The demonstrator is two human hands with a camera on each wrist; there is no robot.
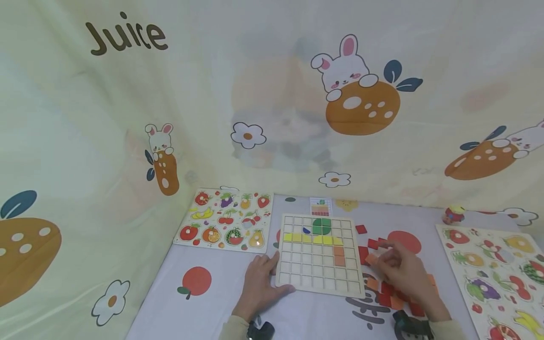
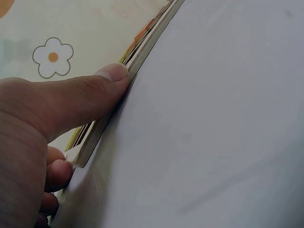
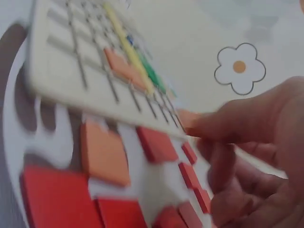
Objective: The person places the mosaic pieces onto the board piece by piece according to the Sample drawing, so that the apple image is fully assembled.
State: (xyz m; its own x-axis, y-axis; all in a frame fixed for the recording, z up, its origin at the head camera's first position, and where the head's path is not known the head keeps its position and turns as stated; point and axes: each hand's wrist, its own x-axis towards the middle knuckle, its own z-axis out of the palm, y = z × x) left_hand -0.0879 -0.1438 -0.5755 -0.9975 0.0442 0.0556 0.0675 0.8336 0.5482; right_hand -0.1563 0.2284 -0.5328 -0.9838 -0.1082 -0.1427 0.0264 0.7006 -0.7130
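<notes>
A wooden grid board [image 1: 312, 273] lies on the table, with yellow pieces [image 1: 293, 238] in one row, a green shape [image 1: 321, 226], a small blue piece [image 1: 306, 230] and two orange squares [image 1: 339, 255] in its cells. My left hand [image 1: 260, 284] grips the board's near left corner, thumb [image 2: 102, 85] along the near edge and fingers round the side. Just beyond the board's right edge, my right hand [image 1: 403, 270] pinches an orange square tile [image 3: 189, 118] between thumb and fingers. Loose red tiles [image 1: 384, 301] and orange tiles [image 1: 372, 283] lie beside and under that hand.
A small pattern card [image 1: 320, 207] sits behind the board. Fruit picture boards lie at the left [image 1: 225, 221] and right [image 1: 495, 283]. A small figurine [image 1: 454, 215] stands at the back right. A printed curtain [image 1: 280, 156] hangs behind the table.
</notes>
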